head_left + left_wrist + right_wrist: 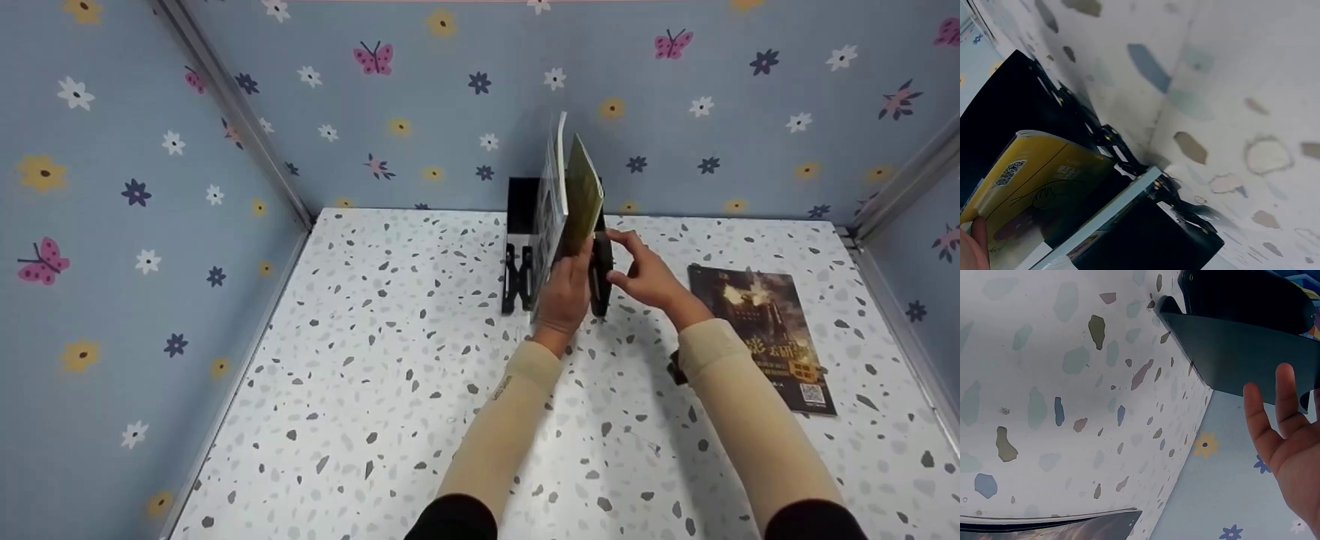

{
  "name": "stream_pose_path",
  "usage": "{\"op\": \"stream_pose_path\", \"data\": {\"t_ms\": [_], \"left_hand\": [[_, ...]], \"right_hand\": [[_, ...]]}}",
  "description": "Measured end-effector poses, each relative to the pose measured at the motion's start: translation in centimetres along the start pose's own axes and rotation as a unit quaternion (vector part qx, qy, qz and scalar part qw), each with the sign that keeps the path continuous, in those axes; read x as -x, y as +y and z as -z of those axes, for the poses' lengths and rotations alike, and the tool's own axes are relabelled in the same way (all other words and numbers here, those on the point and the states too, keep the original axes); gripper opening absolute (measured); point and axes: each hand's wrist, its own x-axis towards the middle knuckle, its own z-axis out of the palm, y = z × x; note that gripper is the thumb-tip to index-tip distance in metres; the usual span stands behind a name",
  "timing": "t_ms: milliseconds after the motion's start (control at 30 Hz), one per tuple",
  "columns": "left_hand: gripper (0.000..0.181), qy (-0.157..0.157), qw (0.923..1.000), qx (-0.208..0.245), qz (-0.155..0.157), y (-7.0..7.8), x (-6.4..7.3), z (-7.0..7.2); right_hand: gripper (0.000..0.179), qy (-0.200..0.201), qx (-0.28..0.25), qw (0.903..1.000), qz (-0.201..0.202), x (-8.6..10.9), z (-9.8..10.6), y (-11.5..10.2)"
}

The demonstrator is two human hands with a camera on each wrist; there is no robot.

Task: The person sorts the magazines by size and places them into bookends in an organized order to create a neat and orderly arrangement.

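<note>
Near the back wall stands a black adjustable book stand [523, 196], with jointed links at its front left. Upright in it are a pale-covered book [551, 217] and a thin yellow-green booklet [583, 191] that leans right. My left hand [564, 296] reaches between them, its straight fingers touching the booklet; in the left wrist view a fingertip [979, 233] lies on the yellow cover. At the stand's right end plate [601, 274], my right hand [651, 277] grips with thumb and index finger. The right wrist view shows other fingers [1257, 410] stretched beside the dark plate [1241, 354].
A dark illustrated booklet [757, 322] lies flat on the speckled table [360, 360], right of my right forearm. A small black piece [677, 367] shows beside that sleeve. Patterned blue walls [450, 105] enclose the table at the back and sides.
</note>
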Motion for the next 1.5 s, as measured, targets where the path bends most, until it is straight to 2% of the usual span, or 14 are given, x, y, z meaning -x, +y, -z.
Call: {"op": "stream_pose_path", "data": {"t_ms": [233,533,733,967,1100,1267,1500], "left_hand": [[0.048,-0.006,0.9998,0.017,0.004,0.2,0.6,0.0],[0.053,-0.027,0.9992,0.029,0.011,0.7,1.6,0.2],[0.047,-0.049,0.9971,0.039,0.043,1.3,1.5,0.7],[0.036,-0.082,0.9933,0.001,0.081,2.0,0.7,1.9],[0.034,-0.106,0.9888,0.001,0.105,2.3,0.2,2.6],[0.033,-0.129,0.9787,0.052,0.151,2.6,0.2,3.5],[0.032,-0.112,0.9636,0.144,0.195,2.8,0.9,4.0]], "right_hand": [[0.066,-0.006,0.008,0.9998,-0.015,0.0,0.0,-0.4],[0.064,-0.003,0.007,0.9997,-0.023,0.0,-0.1,-0.5],[0.066,-0.008,0.006,0.9999,-0.014,0.1,-0.2,-0.4],[0.061,-0.007,0.016,0.9998,-0.012,-0.1,-0.2,-0.4],[0.061,-0.009,0.012,0.9998,-0.017,-0.2,-0.1,-0.5],[0.064,-0.014,0.007,0.9997,-0.019,-0.1,-0.2,-0.6],[0.065,-0.010,0.014,0.9997,-0.017,0.0,-0.2,-0.6]]}}
